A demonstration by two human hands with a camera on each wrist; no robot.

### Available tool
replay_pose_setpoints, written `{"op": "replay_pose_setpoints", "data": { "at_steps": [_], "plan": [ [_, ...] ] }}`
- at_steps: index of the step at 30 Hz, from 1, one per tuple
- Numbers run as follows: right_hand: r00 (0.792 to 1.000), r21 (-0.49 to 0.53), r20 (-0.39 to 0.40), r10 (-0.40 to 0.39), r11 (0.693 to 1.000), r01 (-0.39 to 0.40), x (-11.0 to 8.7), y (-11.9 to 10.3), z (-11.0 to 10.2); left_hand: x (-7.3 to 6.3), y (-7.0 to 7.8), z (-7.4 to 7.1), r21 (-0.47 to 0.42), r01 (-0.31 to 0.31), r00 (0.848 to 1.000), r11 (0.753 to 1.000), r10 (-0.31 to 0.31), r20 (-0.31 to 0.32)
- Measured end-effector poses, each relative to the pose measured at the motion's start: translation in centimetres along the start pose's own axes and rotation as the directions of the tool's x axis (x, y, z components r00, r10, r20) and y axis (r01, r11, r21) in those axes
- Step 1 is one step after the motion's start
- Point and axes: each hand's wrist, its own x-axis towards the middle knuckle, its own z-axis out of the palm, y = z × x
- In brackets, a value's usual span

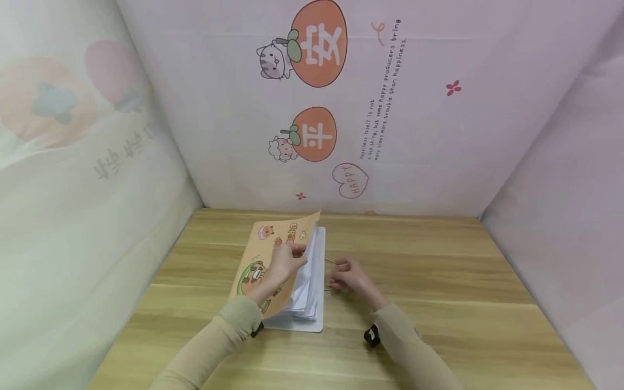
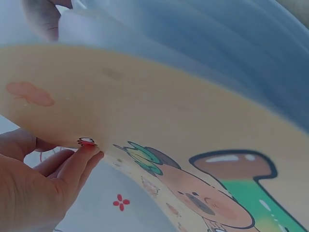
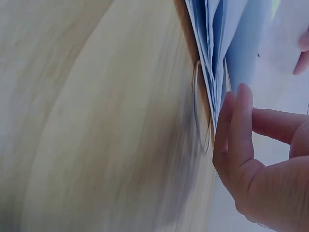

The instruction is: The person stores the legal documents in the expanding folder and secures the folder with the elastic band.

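A notebook with an orange cartoon cover [image 1: 260, 246] lies on the wooden table, its cover partly raised over loose white pages [image 1: 304, 295]. My left hand [image 1: 287, 262] pinches the free edge of that cover; in the left wrist view, thumb and fingertips [image 2: 89, 154] meet at the bent edge. A thin elastic cord [image 3: 195, 101] loops out from the notebook's right side. Just right of the notebook, my right hand [image 1: 348, 275] has curled fingers at the cord and seems to pinch it; the fingertips partly hide the contact.
A pale board or back cover [image 1: 317, 319] shows beneath the pages. Dark wrist-camera pieces [image 1: 372, 336] sit by the sleeves. Printed cloth walls [image 1: 414, 179] enclose the wooden table [image 1: 429, 260] at the back and both sides.
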Motion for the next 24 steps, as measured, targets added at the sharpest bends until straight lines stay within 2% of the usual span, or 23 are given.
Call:
{"op": "replay_pose_setpoints", "data": {
  "at_steps": [2,7,10,20,24],
  "plan": [
    [1.0,0.018,0.004,0.008,1.0,-0.008,0.0,0.2,-0.4,0.0,-0.2,0.4,0.01,-0.013,1.0,1.0,0.013,0.006],
    [0.999,0.054,-0.027,0.029,0.998,-0.027,-0.2,0.8,-1.8,0.2,-0.5,1.5,0.039,0.008,0.999,0.999,-0.01,0.048],
    [0.998,0.042,-0.053,0.042,0.998,-0.04,-0.3,1.1,-2.6,0.3,-0.5,2.2,0.079,-0.001,0.997,0.997,-0.004,0.071],
    [0.997,-0.104,-0.064,0.035,0.994,-0.042,-0.6,0.9,-3.1,0.2,-1.0,4.0,0.218,-0.096,0.991,0.971,0.072,0.116],
    [0.998,-0.133,-0.056,0.041,0.99,-0.048,-0.7,0.6,-2.8,-0.1,-1.1,4.3,0.23,-0.096,0.987,0.968,0.063,0.146]
  ]
}}
